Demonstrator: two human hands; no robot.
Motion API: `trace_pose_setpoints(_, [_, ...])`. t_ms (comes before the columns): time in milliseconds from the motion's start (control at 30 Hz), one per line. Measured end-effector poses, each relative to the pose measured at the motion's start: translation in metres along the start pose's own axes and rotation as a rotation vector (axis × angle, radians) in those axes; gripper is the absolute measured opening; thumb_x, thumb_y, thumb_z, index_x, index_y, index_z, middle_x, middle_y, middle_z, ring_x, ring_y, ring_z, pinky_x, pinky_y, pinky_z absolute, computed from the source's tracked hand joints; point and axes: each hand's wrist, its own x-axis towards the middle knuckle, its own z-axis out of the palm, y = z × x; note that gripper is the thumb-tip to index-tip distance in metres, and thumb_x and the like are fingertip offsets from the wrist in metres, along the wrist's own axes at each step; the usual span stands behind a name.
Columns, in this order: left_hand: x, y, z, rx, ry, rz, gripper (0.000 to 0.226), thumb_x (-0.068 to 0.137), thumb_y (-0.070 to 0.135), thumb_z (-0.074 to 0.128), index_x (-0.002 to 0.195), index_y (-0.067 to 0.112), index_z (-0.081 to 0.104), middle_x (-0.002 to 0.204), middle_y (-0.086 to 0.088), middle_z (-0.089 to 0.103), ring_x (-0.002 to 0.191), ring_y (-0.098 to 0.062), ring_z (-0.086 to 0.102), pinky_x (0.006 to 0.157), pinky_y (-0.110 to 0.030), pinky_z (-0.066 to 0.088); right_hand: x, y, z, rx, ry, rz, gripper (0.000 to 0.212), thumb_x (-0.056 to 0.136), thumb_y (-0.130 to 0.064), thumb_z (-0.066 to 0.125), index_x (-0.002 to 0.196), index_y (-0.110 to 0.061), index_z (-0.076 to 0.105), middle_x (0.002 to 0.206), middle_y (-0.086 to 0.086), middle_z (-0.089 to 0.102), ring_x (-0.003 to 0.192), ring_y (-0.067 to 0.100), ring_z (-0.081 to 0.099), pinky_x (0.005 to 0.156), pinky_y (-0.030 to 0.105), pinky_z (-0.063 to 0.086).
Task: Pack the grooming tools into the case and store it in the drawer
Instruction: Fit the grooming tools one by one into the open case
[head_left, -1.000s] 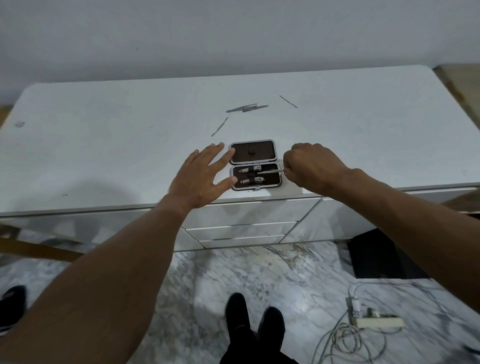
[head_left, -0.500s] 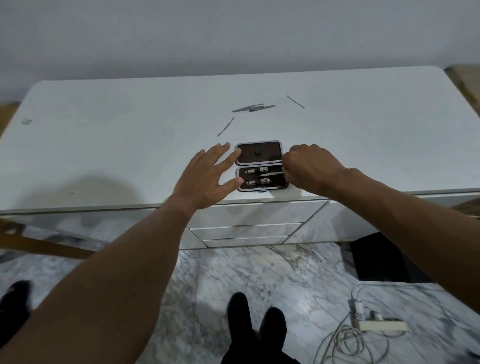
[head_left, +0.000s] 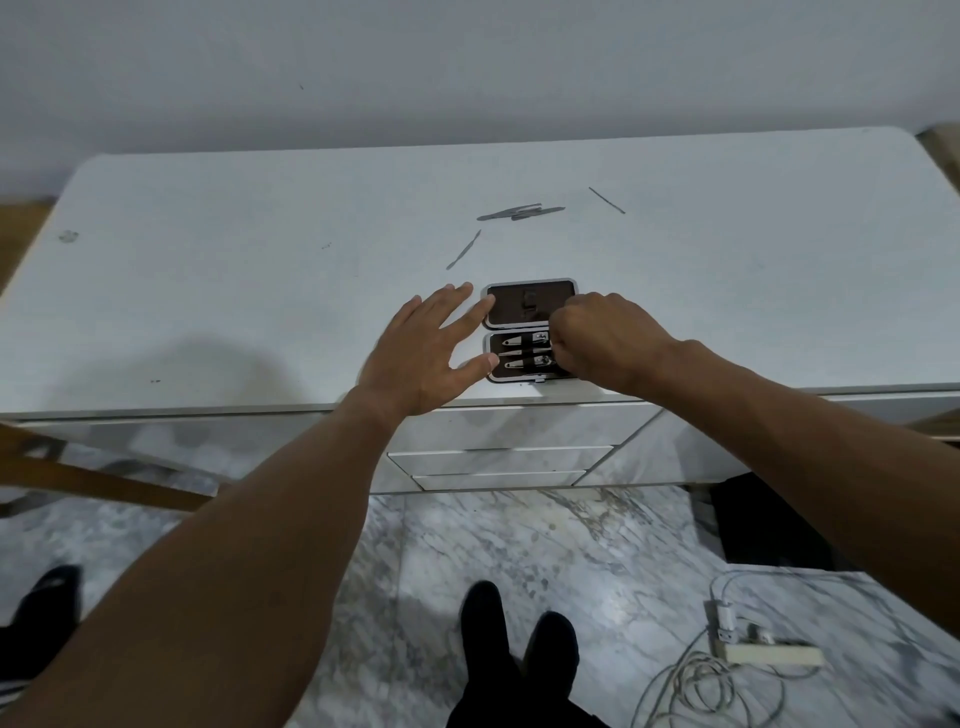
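A small dark case (head_left: 524, 306) with a silver rim lies open near the front edge of the white desk (head_left: 260, 291). Its near half holds three metal tools (head_left: 522, 352) under a strap. My left hand (head_left: 426, 353) has straight, spread fingers, and its fingertips and thumb touch the case's left side. My right hand (head_left: 602, 338) is curled over the case's right side and pinches the end of the middle tool. Loose tools lie farther back: a thin file (head_left: 464, 249), a pair of overlapping tools (head_left: 519, 212) and a thin pick (head_left: 607, 200).
Closed white drawers (head_left: 498, 460) sit under the desk edge below the case. A wooden chair part (head_left: 104, 478) is at the left. A power strip and cables (head_left: 753, 649) lie on the marble floor, and my feet (head_left: 519, 649) stand in front.
My right hand has slid left over the case, pushing the thin tool in between the two clippers. My left hand has stayed against the case's left side.
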Motion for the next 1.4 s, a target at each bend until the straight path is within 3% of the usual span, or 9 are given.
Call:
trace_pose_setpoints(200, [0.000,0.001,-0.001,0.007,0.000,-0.006,0.070,0.091,0.065,0.029,0.152,0.032,0.022,0.160,-0.001,0.023,0.148,-0.018,0.017,0.118,-0.041,0.014,0.002,-0.001,0.004,0.025,0.006,-0.013,0.013,0.087,-0.013,0.047,0.086,-0.007,0.058,0.097,0.018,0.063,0.078,0.039,0.058,0.063,0.036,0.042])
trace_pose_setpoints(433, [0.000,0.001,-0.002,-0.006,-0.011,-0.008,0.070,0.091,0.066,0.028,0.153,0.034,0.018,0.161,0.000,0.021,0.149,-0.017,0.015,0.119,-0.040,0.012,0.003,0.001,0.008,0.041,0.011,-0.027,0.013,0.087,-0.012,0.047,0.075,-0.014,0.043,0.095,0.019,0.063,0.077,0.039,0.059,0.061,0.036,0.041])
trace_pose_setpoints(533, [-0.001,0.002,-0.002,-0.015,-0.008,-0.007,0.070,0.091,0.066,0.028,0.153,0.034,0.018,0.161,0.000,0.021,0.149,-0.017,0.015,0.119,-0.040,0.012,0.004,0.002,0.010,0.046,0.016,-0.021,0.014,0.088,-0.012,0.047,0.074,-0.013,0.043,0.094,0.019,0.063,0.070,0.036,0.054,0.061,0.035,0.041])
trace_pose_setpoints(867, [-0.001,0.002,-0.004,-0.053,-0.004,-0.021,0.069,0.092,0.065,0.025,0.153,0.034,0.016,0.161,0.001,0.022,0.148,-0.016,0.015,0.119,-0.039,0.012,0.004,0.010,0.006,0.066,0.007,-0.006,0.016,0.084,-0.014,0.048,0.070,-0.008,0.051,0.087,0.017,0.065,0.074,0.038,0.060,0.063,0.037,0.048])
trace_pose_setpoints(1133, [-0.002,0.003,-0.005,-0.067,-0.012,-0.031,0.070,0.092,0.065,0.027,0.153,0.034,0.016,0.161,0.004,0.020,0.149,-0.014,0.013,0.120,-0.038,0.010,0.014,0.020,-0.014,0.100,0.035,0.072,0.017,0.085,-0.016,0.047,0.082,-0.008,0.062,0.090,0.012,0.063,0.077,0.036,0.059,0.063,0.036,0.047])
trace_pose_setpoints(1400, [0.000,0.002,-0.004,-0.064,-0.016,-0.031,0.070,0.092,0.064,0.031,0.153,0.034,0.016,0.161,0.005,0.019,0.149,-0.013,0.011,0.121,-0.040,0.013,0.081,0.031,-0.025,0.158,0.085,0.176,0.020,0.088,-0.016,0.050,0.099,-0.007,0.064,0.102,0.016,0.066,0.092,0.038,0.062,0.077,0.041,0.053])
